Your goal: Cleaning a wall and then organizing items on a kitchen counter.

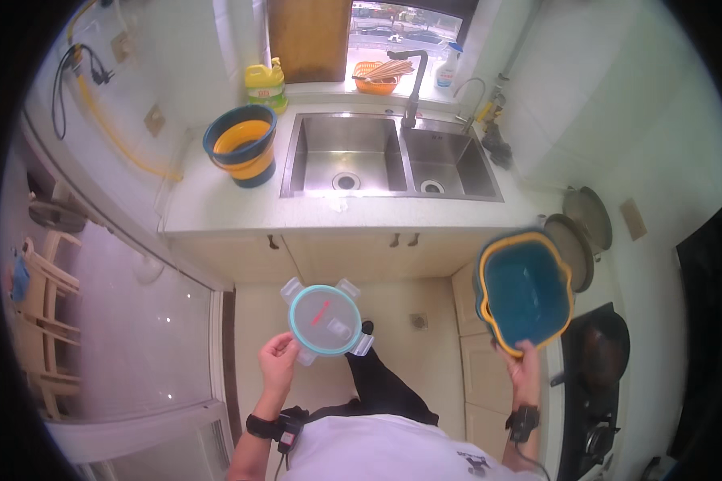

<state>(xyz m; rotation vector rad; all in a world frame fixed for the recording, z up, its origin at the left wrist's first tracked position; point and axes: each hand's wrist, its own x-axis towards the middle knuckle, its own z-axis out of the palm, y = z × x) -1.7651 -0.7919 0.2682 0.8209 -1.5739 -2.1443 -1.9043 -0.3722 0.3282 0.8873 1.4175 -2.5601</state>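
My left hand (279, 361) pinches the edge of a round clear plastic container lid (322, 312) with a turquoise seal and several flip-out locking tabs. The lid is held over the floor, in front of the cabinets. In my right hand (522, 367) is a dark teal plastic basin (524, 288) with a yellow rim, gripped by its near edge. The basin is tilted so that its inside faces me, and nothing shows in it. It hangs near the right-hand counter, partly in front of the pans there.
Ahead is a double stainless sink (349, 153) with a black faucet (414, 90). A blue and yellow bucket (245, 135) and a yellow jug (266, 87) stand left of it. To the right are pans (568, 246) and a gas stove (601, 385). A glass door (138, 318) borders the left.
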